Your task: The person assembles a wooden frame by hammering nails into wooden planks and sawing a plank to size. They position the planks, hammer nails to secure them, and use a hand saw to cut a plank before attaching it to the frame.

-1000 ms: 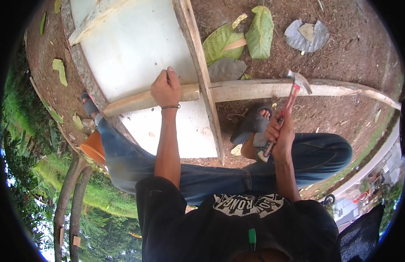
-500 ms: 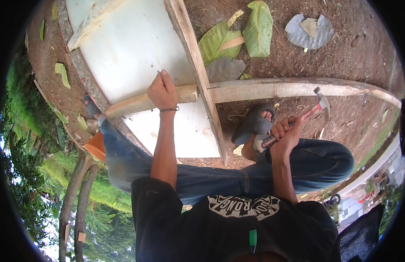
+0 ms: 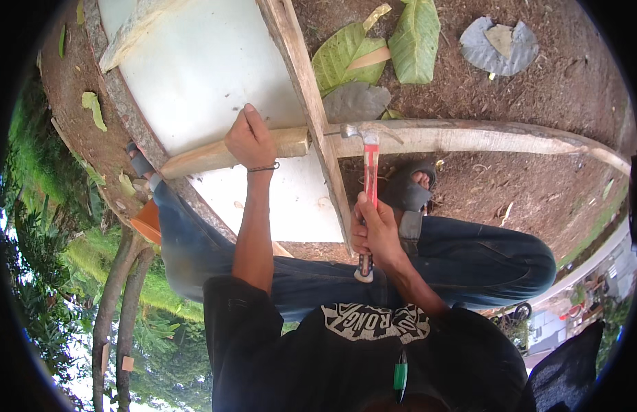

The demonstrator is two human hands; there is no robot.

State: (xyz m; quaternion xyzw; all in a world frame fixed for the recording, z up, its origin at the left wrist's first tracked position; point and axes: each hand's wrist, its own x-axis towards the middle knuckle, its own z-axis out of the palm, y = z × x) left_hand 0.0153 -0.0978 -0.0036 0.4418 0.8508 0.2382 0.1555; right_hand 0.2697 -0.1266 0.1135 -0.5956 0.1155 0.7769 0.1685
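Note:
My right hand (image 3: 379, 230) grips the handle of a claw hammer (image 3: 371, 172), which has a red and dark handle and a metal head. The hammer's head is close to the outer side of a long wooden rail (image 3: 306, 89), over a curved plank on the ground. What lies between head and rail is too small to make out. My left hand (image 3: 251, 141) is closed, thumb against the fingers, above a short wooden crosspiece (image 3: 215, 152) whose end meets that rail. Anything inside those fingers is hidden. Beneath the frame lies a white panel (image 3: 202, 75).
Another wooden bar (image 3: 136, 34) crosses the panel at upper left. The curved plank (image 3: 462, 136) runs right across the brown soil. Large green leaves (image 3: 412, 44) and a grey dry leaf (image 3: 497, 44) lie beyond it. My sandalled foot (image 3: 411, 189) stands near the hammer.
My right hand has swung the hammer leftward, bringing its head from over the soil on the right to beside the rail. The left hand stays closed near the same spot.

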